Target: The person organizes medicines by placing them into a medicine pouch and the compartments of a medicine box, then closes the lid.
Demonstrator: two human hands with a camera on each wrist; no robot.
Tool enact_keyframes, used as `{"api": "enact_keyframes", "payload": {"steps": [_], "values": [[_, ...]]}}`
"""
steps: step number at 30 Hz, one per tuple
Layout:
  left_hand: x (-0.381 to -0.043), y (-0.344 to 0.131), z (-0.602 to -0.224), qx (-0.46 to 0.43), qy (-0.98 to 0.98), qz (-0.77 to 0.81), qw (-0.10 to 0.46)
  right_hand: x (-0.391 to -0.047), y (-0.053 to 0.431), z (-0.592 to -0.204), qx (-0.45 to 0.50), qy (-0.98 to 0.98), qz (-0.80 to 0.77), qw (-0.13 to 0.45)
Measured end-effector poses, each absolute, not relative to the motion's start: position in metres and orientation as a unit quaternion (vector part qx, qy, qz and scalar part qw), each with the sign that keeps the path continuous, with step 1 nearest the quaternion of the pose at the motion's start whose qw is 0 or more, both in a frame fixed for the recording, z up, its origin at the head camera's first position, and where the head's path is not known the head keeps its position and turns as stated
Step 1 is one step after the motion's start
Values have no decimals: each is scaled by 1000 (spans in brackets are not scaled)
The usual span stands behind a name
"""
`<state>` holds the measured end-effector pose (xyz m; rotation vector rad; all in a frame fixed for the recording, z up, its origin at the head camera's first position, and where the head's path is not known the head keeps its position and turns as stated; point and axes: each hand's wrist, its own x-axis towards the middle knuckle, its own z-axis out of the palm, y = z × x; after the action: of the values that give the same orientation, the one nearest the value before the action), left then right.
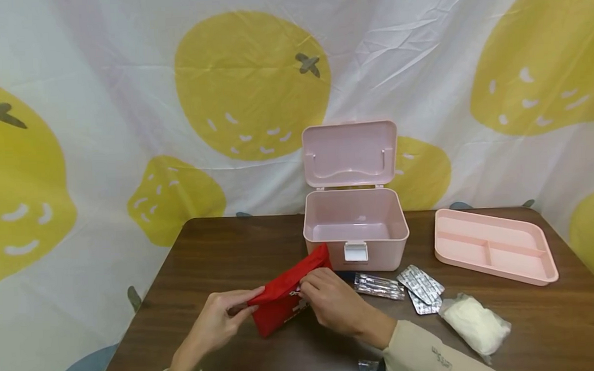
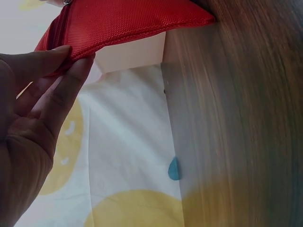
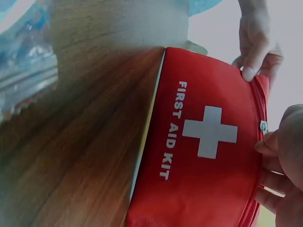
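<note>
A red first aid pouch (image 1: 281, 309) with a white cross stands tilted on the table, its zipped edge upward; "FIRST AID KIT" is printed across it in the right wrist view. My left hand (image 1: 218, 316) pinches the pouch's left top corner between thumb and fingers. At the zipped edge, my right hand (image 1: 333, 304) grips the pouch, thumb close by the small zipper pull (image 3: 263, 126). In the left wrist view, the left thumb and fingers (image 2: 71, 80) hold the corner beside the zipper. The pouch's inside is hidden.
Behind the pouch stands a pink box (image 1: 355, 257), lid up. A pink divided tray (image 1: 488, 250) lies at right. Nearer are swab packets (image 1: 379, 286), blister packs (image 1: 420, 285) and a bagged white bundle (image 1: 476, 324). A clear packet (image 1: 369, 370) lies by the right sleeve.
</note>
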<state>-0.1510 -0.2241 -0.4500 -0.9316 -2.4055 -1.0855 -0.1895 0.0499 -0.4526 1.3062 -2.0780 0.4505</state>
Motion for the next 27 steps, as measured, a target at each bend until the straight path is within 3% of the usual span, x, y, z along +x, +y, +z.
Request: {"api": "enact_keyframes", "payload": {"steps": [27], "values": [[-148,-234,-448,-302,-851,-396,166,-207,100,-453,450,-793,259,318]]}}
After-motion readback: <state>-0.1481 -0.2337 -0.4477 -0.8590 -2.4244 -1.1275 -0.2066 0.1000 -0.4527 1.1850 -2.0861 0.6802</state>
